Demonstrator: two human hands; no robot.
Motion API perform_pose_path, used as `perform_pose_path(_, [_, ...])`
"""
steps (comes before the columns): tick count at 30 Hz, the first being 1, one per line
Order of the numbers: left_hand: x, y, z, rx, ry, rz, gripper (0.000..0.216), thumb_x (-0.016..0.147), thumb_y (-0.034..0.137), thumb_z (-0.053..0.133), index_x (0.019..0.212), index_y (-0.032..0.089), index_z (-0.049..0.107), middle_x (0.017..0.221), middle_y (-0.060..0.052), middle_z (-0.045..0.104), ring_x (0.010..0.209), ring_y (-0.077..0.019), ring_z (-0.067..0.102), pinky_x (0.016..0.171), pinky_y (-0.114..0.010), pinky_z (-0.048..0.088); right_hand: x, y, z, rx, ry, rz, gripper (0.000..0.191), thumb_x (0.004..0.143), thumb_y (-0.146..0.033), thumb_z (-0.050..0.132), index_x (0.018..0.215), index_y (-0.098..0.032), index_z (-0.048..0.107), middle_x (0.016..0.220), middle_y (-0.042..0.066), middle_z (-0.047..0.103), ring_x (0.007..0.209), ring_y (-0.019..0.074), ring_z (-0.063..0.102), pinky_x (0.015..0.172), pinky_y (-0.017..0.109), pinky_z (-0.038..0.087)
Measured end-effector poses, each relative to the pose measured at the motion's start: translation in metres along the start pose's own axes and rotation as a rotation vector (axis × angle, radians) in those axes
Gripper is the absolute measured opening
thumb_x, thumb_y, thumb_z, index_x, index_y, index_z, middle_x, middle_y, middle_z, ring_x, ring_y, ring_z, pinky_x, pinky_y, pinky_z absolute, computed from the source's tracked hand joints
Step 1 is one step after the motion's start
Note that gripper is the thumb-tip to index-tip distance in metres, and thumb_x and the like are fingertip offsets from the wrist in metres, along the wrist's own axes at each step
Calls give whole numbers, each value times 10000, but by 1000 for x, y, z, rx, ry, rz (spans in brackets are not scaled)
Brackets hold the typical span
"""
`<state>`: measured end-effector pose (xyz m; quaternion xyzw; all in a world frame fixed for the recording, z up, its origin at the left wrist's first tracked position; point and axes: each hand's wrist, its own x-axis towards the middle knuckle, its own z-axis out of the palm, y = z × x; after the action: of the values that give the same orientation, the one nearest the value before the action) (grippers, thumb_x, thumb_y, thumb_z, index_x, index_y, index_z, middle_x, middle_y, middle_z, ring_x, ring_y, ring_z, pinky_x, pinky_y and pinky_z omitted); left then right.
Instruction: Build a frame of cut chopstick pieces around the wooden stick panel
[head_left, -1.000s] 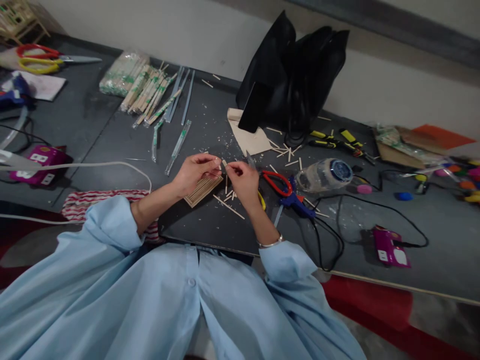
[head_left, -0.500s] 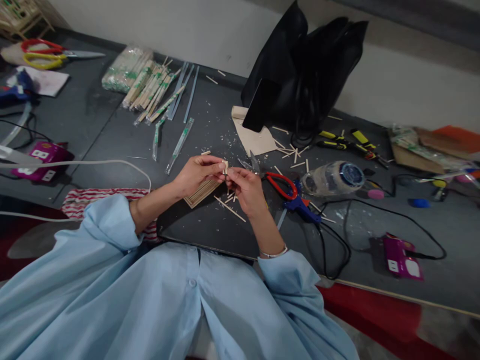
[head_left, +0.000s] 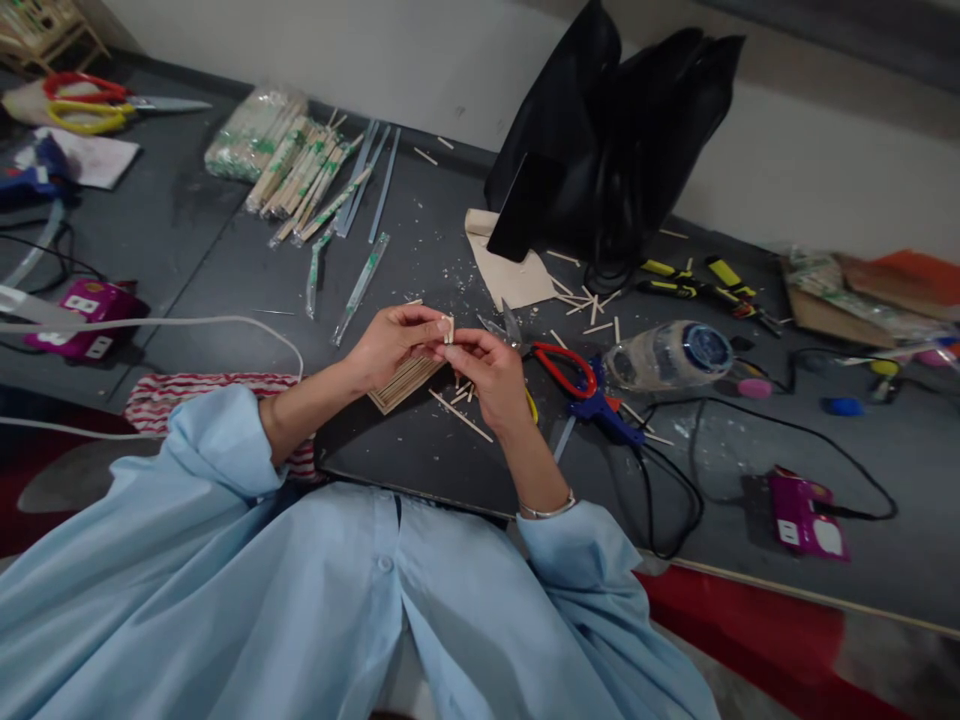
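My left hand and my right hand meet above the grey table, fingertips pinched around a small pale wooden piece. It looks like short cut lengths of stick set together, partly covered by the fingers. Beneath my left hand lies a flat panel of wooden sticks laid side by side. Loose stick pieces are scattered under my right hand. Just right of that hand are scissors with red and yellow handles, blades pointing away, and a blue hot glue gun.
Wrapped chopsticks lie at the back left near glue sticks. A black bag with a phone leaning on it stands at the back. A plastic bottle, pliers and a purple power box are on the right.
My right hand has shifted slightly, its fingers now lower on the small wooden piece, which shows more upright between my fingertips. The view has moved a little; the table things stay put.
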<state>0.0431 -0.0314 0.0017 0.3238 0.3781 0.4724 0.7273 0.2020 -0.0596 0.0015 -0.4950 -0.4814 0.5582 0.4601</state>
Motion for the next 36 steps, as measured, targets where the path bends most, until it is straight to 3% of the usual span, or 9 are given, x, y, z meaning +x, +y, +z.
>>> perform_pose_path(3, [1,-1,0,17,22,-5,205,661,229,877,782,134,742,712,0,717,599,-77,641,611,-212,533,-1,0,2,-85,21,-101,325,716,-448,816,911,-210,710,853,12,755,764,145,673,745,297,532])
perform_pose_path(7, [1,-3,-1,39,0,6,251,635,266,893,785,137,739,708,6,711,612,-81,641,635,-225,538,-1,1,1,-268,75,-179,295,785,-482,748,872,-203,707,828,13,756,728,144,667,710,291,534])
perform_pose_path(19, [2,-5,-2,103,-10,24,268,624,304,894,783,142,752,702,7,706,609,-76,620,639,-226,523,2,4,-2,-419,93,-241,232,821,-421,714,825,-190,725,766,6,728,665,129,610,660,266,480])
perform_pose_path(28, [2,-2,-3,77,-32,-38,178,683,251,857,780,146,751,653,10,684,583,-77,615,619,-219,521,3,5,-3,-380,88,-168,257,799,-462,713,808,-206,724,724,-4,690,651,131,561,657,273,466])
perform_pose_path(36, [1,5,-2,6,-79,-110,91,792,201,756,804,122,712,628,-14,683,518,-91,624,570,-224,532,1,3,-1,-77,12,30,341,736,-532,758,788,-201,693,645,-33,632,572,99,524,581,244,444])
